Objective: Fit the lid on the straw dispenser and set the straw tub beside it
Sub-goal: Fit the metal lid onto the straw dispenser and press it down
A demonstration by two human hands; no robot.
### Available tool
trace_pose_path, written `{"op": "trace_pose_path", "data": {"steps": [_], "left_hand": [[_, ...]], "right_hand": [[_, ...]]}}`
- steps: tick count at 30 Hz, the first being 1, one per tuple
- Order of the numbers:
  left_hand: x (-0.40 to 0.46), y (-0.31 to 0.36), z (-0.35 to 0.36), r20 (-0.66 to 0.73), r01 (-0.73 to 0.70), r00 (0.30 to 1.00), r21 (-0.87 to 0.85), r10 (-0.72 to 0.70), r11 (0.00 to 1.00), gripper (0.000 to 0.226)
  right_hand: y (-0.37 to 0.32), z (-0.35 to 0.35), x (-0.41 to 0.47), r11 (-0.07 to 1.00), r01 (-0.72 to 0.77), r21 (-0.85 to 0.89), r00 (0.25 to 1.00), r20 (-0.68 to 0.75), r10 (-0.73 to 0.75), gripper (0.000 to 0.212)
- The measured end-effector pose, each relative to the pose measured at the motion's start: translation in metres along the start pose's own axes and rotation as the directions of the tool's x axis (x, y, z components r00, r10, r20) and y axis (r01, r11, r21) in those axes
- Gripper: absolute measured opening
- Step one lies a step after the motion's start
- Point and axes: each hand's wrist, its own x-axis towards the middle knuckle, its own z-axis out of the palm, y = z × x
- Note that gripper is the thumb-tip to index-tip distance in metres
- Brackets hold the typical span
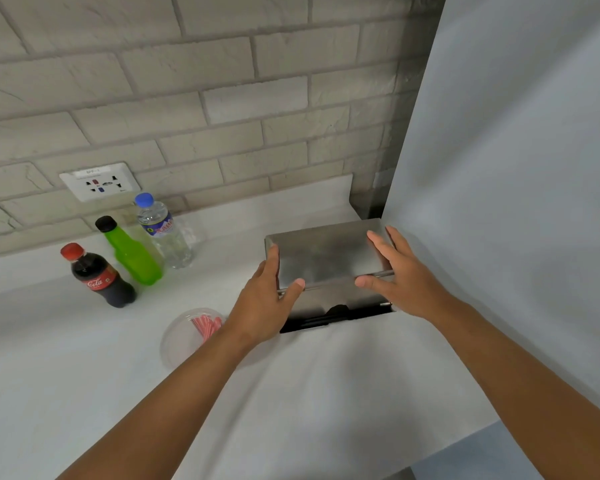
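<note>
Head view, sweeping from the left: three bottles stand in a row along the back of the white desk (66, 341) by the brick wall, one cola bottle (99, 277), one green bottle (130, 252), one clear water bottle (163, 233), parked well clear of the work. Above them, one wall socket (99, 181). Nearer the front sits one clear straw tub (191, 332) with a bunch of red-and-white straws inside, too bunched to count; it lies just left of the dispenser, partly under the left forearm, probably waiting its turn.

Now the action: the left hand (265, 303) clasps the left end of the steel lid (326, 256), thumb on the front edge and fingers spread narrowly up the side. The right hand (395, 275) mirrors it on the right end, thumb at the front, fingers laid flat on top. Two hands, one per end, likely to keep the lid level as it seats. The lid rests on the steel straw dispenser (333, 306), which sits against the grey panel on the right; whether it is fully home I can't tell.
</note>
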Motion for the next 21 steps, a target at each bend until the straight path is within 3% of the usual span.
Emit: {"op": "trace_pose_path", "data": {"steps": [6, 11, 21], "left_hand": [[0.037, -0.002, -0.004, -0.065, 0.021, 0.998, 0.051, -0.017, 0.998, 0.084], [0.069, -0.003, -0.008, -0.089, 0.04, 0.996, 0.113, -0.03, 0.993, 0.084], [0.119, 0.002, -0.018, -0.092, 0.092, 0.991, -0.027, -0.094, 0.995, 0.084]], "right_hand": [[-0.001, -0.01, 0.047, 0.998, 0.037, -0.048, 0.998, 0.051, -0.034, 0.095], [-0.015, -0.016, 0.081, 0.972, 0.024, -0.233, 1.0, 0.017, -0.02, 0.094], [-0.019, -0.021, 0.136, 0.984, -0.022, -0.177, 0.998, 0.059, 0.033, 0.09]]}}
